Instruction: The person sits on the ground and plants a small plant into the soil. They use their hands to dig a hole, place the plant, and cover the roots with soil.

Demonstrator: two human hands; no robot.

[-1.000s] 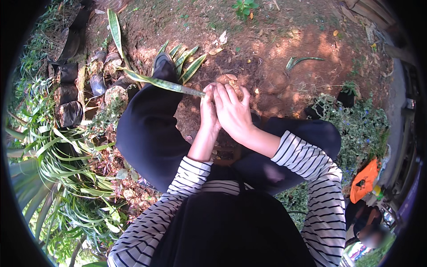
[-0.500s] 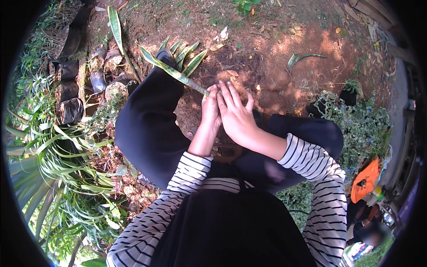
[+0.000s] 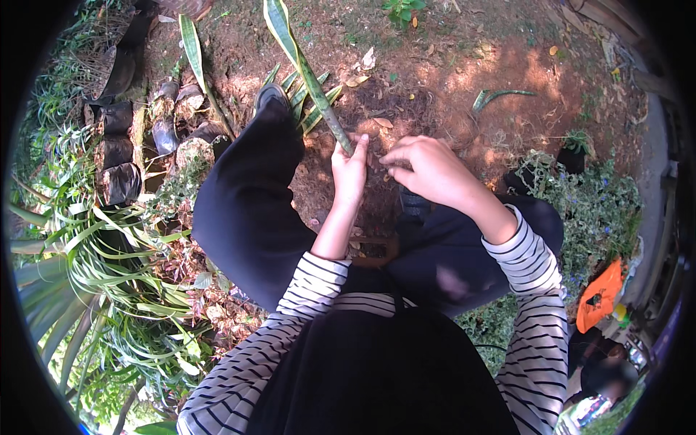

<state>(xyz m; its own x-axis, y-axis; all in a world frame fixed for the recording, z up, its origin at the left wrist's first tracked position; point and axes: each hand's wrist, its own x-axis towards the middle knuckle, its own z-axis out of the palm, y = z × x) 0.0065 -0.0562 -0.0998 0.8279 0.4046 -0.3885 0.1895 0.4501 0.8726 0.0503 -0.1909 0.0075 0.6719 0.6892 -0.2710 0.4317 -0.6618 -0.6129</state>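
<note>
- At the left edge, a plant with long, strappy green leaves arches over the ground.
- Just above it, black plastic bags stand in a loose row.
- In the upper left, a long green leaf with pale edges lies on the soil, slanting down toward the dark trousers.
- Left of the upper centre, a shoe shows beyond the trouser leg, with a cluster of yellow-edged leaves just beside it.
- The held leaf, mottled green with yellow margins, runs from the centre up and leftward to the top edge, passing in front of that cluster.
- At the centre, the left hand grips the narrow lower end of this leaf, thumb up along it.
- Right beside it, the right hand has its fingers bent, fingertips close to the left hand; whether they pinch anything is too small to tell.
- Right of the upper centre, a curved leaf piece lies on the soil.
- At the right, a greyish-green shrub with small blue flowers grows above an orange object.
- In the lower right corner, another person is partly visible.
</note>
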